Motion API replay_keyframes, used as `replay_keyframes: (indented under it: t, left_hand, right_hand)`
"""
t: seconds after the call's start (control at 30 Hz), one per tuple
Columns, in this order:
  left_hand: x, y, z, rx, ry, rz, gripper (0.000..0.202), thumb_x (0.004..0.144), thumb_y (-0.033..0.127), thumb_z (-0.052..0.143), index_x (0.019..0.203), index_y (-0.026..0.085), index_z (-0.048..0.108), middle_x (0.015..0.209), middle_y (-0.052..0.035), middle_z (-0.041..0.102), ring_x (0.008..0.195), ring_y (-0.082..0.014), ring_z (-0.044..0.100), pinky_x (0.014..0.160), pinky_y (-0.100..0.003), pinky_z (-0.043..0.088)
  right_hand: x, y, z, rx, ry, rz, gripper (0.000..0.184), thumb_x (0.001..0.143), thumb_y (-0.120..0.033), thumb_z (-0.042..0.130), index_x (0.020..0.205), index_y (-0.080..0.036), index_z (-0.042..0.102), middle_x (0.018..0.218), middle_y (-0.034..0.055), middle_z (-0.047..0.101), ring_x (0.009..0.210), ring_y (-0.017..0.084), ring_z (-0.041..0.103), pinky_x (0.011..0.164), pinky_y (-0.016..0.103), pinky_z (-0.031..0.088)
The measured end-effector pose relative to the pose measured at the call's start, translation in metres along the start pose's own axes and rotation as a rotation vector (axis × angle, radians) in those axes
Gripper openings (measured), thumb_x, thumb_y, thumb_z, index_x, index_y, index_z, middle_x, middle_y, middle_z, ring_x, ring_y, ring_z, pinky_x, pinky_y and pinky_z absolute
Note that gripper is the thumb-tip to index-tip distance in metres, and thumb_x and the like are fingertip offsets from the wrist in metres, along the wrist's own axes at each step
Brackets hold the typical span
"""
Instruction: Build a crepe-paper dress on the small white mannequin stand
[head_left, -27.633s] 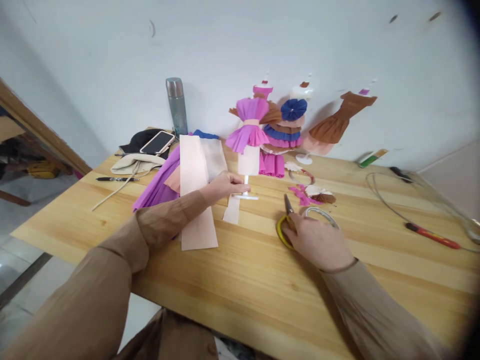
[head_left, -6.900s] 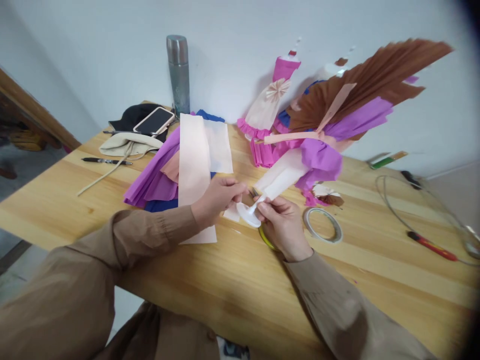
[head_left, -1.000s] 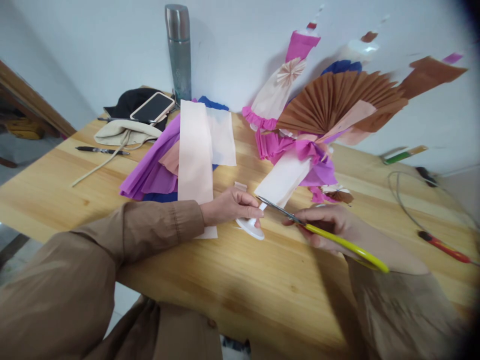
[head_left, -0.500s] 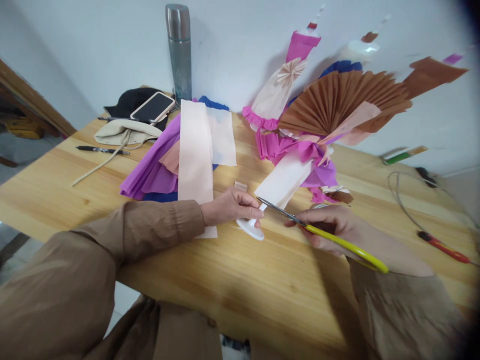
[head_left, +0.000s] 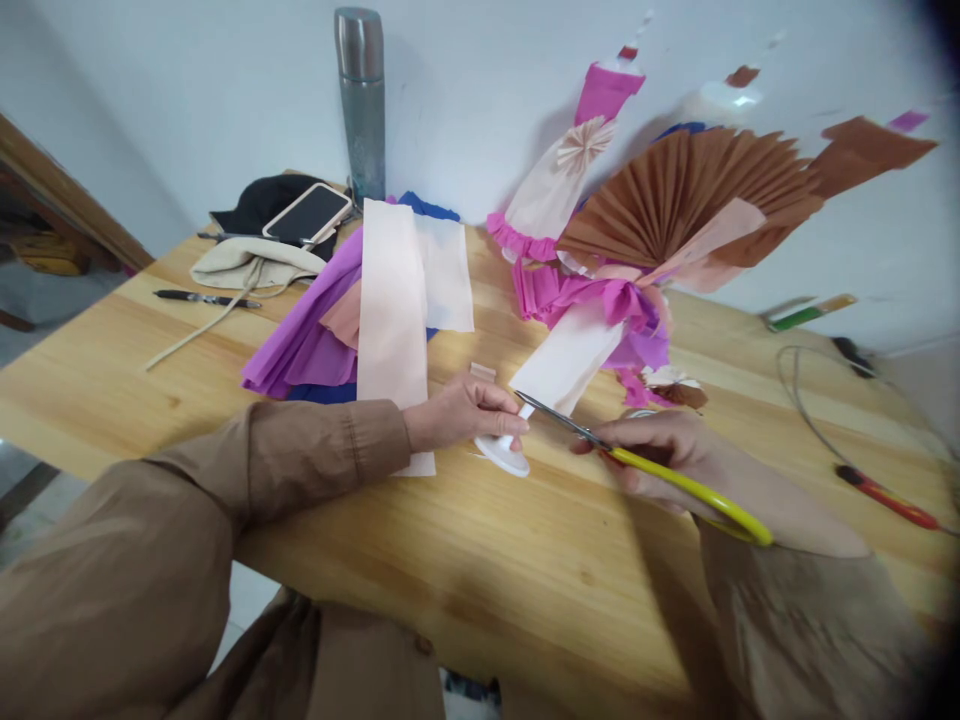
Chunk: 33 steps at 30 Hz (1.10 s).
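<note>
My left hand (head_left: 484, 412) is closed in a pinch on a narrow white strip that rises from a flat white disc (head_left: 504, 457); it looks like a roll of tape, but I cannot be sure. My right hand (head_left: 660, 455) grips yellow-handled scissors (head_left: 690, 490). Their blades point left and lie by the strip's upper end, close to my left fingertips. Just behind the blades is a pale paper strip (head_left: 566, 355). A small pale scrap (head_left: 482, 372) rests beyond my left hand.
Purple, blue and pale crepe paper (head_left: 391, 300) is stacked left of centre. Paper-dressed figures and a brown pleated fan (head_left: 675, 200) stand along the wall. A flask (head_left: 361, 110), phone (head_left: 307, 214), black cap, pen (head_left: 206, 298) and red-handled tool (head_left: 885, 497) lie around the wooden table (head_left: 465, 560).
Both hands stay almost in place, with the scissor blades still at the white strip. The whole view shifts very slightly.
</note>
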<state>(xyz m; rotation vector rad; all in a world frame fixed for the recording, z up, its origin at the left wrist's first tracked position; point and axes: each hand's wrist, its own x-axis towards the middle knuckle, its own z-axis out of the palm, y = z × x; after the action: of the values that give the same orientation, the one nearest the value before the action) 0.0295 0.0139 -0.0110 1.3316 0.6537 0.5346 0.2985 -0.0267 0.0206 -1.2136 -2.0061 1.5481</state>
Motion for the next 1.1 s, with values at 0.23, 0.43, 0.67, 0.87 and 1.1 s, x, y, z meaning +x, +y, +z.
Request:
replay_keyframes:
  t: [0.23, 0.43, 0.67, 0.87, 1.1]
  left_hand:
    - [0.0, 0.0, -0.001, 0.008, 0.003, 0.003, 0.023, 0.077, 0.028, 0.069, 0.061, 0.011, 0.07, 0.061, -0.0016, 0.065, 0.051, -0.0042, 0.045, 0.05, -0.018, 0.031]
    - [0.0, 0.0, -0.001, 0.013, 0.003, 0.004, 0.023, 0.077, 0.028, 0.069, 0.061, 0.012, 0.07, 0.062, -0.0018, 0.066, 0.053, -0.0051, 0.048, 0.05, -0.017, 0.032]
    - [-0.001, -0.002, -0.001, 0.027, 0.004, -0.004, 0.024, 0.076, 0.03, 0.07, 0.063, 0.011, 0.07, 0.061, -0.0018, 0.065, 0.052, -0.0047, 0.047, 0.05, -0.017, 0.032]
    - [0.001, -0.001, -0.001, 0.0, 0.012, -0.008, 0.022, 0.077, 0.028, 0.069, 0.061, 0.012, 0.07, 0.061, -0.0015, 0.065, 0.053, -0.0046, 0.047, 0.05, -0.017, 0.031]
    - [0.001, 0.003, 0.0, -0.045, 0.018, 0.003, 0.022, 0.072, 0.029, 0.073, 0.059, 0.011, 0.071, 0.057, -0.0005, 0.061, 0.052, -0.0044, 0.045, 0.05, -0.018, 0.03]
  right_hand:
    - [-0.003, -0.001, -0.001, -0.02, -0.02, 0.036, 0.049, 0.08, -0.055, 0.071, 0.105, -0.014, 0.075, 0.057, -0.0041, 0.044, 0.04, 0.004, 0.03, 0.036, 0.02, 0.02]
    - [-0.006, -0.005, 0.002, -0.004, -0.031, 0.107, 0.052, 0.083, -0.057, 0.066, 0.111, -0.013, 0.07, 0.061, -0.0028, 0.049, 0.04, 0.004, 0.033, 0.037, 0.02, 0.022]
    - [-0.004, -0.018, 0.002, -0.11, -0.024, 0.049, 0.055, 0.081, -0.065, 0.063, 0.106, -0.016, 0.068, 0.063, -0.0017, 0.049, 0.049, 0.009, 0.037, 0.043, 0.023, 0.025]
    - [-0.006, -0.017, -0.002, -0.162, -0.101, 0.048, 0.059, 0.082, -0.07, 0.057, 0.109, -0.018, 0.066, 0.068, -0.0002, 0.049, 0.057, 0.012, 0.04, 0.05, 0.025, 0.03]
    - [-0.009, -0.009, -0.006, -0.149, -0.161, 0.034, 0.059, 0.082, -0.07, 0.055, 0.107, -0.018, 0.067, 0.065, 0.0004, 0.051, 0.055, 0.013, 0.044, 0.049, 0.025, 0.033]
